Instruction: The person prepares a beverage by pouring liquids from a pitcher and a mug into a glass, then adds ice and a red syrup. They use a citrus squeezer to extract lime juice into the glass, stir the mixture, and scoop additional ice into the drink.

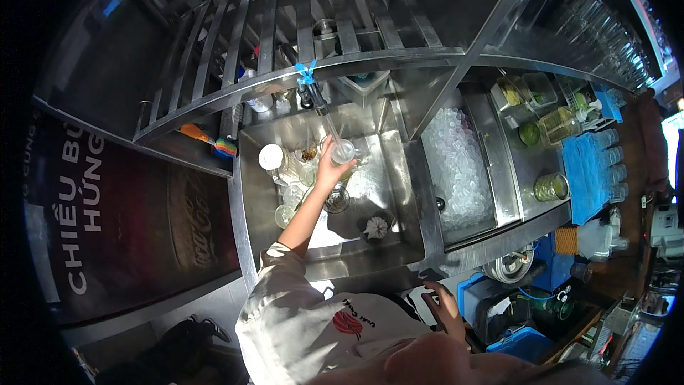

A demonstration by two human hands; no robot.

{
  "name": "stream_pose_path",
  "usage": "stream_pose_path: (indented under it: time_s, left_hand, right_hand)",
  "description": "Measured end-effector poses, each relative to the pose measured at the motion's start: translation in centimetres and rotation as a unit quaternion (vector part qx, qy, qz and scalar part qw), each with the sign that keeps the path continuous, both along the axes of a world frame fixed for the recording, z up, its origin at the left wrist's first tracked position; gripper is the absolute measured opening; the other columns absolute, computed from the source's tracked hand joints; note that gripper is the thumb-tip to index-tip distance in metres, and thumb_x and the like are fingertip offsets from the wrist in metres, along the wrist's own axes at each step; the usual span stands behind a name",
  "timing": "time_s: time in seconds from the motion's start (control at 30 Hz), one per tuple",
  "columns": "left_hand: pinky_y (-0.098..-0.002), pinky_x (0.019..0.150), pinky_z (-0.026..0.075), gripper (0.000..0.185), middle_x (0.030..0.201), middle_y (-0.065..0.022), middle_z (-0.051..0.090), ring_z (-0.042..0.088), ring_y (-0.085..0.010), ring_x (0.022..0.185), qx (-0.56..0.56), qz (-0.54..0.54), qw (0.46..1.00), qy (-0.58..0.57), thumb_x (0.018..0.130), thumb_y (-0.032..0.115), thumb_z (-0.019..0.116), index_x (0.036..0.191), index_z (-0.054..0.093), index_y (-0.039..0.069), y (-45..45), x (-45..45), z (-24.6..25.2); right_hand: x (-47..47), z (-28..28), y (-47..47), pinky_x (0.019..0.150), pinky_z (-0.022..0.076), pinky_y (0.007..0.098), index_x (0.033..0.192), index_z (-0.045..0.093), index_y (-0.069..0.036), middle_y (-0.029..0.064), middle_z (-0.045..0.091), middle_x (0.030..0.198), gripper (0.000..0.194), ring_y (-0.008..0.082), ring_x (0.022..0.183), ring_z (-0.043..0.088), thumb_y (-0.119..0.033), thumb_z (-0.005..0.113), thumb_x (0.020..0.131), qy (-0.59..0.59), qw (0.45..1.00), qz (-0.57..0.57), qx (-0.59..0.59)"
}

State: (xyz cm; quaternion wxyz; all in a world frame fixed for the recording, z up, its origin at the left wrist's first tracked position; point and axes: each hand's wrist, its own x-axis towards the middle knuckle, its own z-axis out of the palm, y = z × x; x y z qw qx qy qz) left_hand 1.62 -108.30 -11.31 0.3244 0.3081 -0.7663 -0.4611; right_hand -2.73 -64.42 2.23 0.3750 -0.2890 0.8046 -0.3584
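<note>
My left hand [332, 166] is closed around a clear glass [343, 152] beneath the black faucet [316, 101], and a stream of water runs into the glass. Several other glasses stand in the steel sink [331, 261], to the left of and below this hand. One clear glass [337, 199] is just under my wrist, and a white-topped container [271, 157] stands near the sink's left wall. A pale ribbed object [377, 227] lies on the sink floor. Away from the sink, my right hand [446, 307] hangs beside my body, fingers loosely bent and apart, holding nothing.
A slatted steel rack [272, 21] overhangs the sink's far edge. To the right are an ice bin [457, 166], a patterned glass jar [551, 187], a lime [529, 133] and blue cloth [580, 176] with cups. A rainbow-coloured brush [225, 148] juts out at the left.
</note>
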Motion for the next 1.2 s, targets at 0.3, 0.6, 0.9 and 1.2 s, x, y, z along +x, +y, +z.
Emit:
stream_pose_path:
  time_s: [0.3, 0.6, 0.9, 1.2]
  left_hand:
    - [-0.0276, 0.076, 0.047, 0.051, 0.097, -0.0047, 0.064, 0.059, -0.0132, 0.087, 0.324, -0.067, 0.944, 0.000, 0.075, 0.033, 0.074, 0.112, 0.058, 0.003, 1.7, 2.4, -1.3]
    - [-0.0327, 0.057, 0.049, 0.056, 0.072, -0.0086, 0.063, 0.062, -0.0168, 0.063, 0.764, -0.086, 0.633, -0.090, 0.081, 0.055, 0.058, 0.093, 0.059, 0.000, -0.5, 5.5, 1.2]
    - [-0.0358, 0.091, 0.044, 0.070, 0.113, -0.0177, 0.059, 0.056, -0.0304, 0.106, 0.020, -0.234, 0.940, -0.246, 0.055, 0.014, 0.083, 0.116, 0.050, 0.004, -2.9, 3.7, 4.0]
    - [-0.0291, 0.082, 0.044, 0.056, 0.103, -0.0052, 0.055, 0.052, -0.0160, 0.097, 0.272, -0.173, 0.947, -0.015, 0.064, 0.007, 0.080, 0.109, 0.046, 0.006, -1.1, 2.1, 1.1]
  right_hand:
    - [0.5, 0.0, -1.2, 0.070, 0.0474, 0.0315, 0.110, 0.059, -0.005, 0.0127, 0.064, 0.105, 0.028, 0.0225, 0.090, 0.063, -0.010, 0.064, 0.083, 0.052, 0.999, 0.006, 0.011]
    - [-3.6, -1.7, -14.8, 0.058, 0.0431, 0.0286, 0.105, 0.059, -0.003, 0.0053, 0.056, 0.071, 0.017, 0.0108, 0.064, 0.053, -0.010, 0.055, 0.089, -0.009, 0.991, 0.082, -0.110]
    - [-6.3, -5.7, -35.1, 0.058, 0.0482, 0.0245, 0.102, 0.057, -0.001, 0.0078, 0.061, 0.086, 0.017, 0.0100, 0.066, 0.058, -0.010, 0.056, 0.088, -0.357, 0.895, -0.015, -0.267]
    - [-8.2, -5.6, -33.7, 0.070, 0.0496, 0.0307, 0.098, 0.061, -0.003, 0.0114, 0.064, 0.095, 0.016, 0.0203, 0.081, 0.061, -0.006, 0.060, 0.082, 0.048, 0.964, 0.105, -0.241]
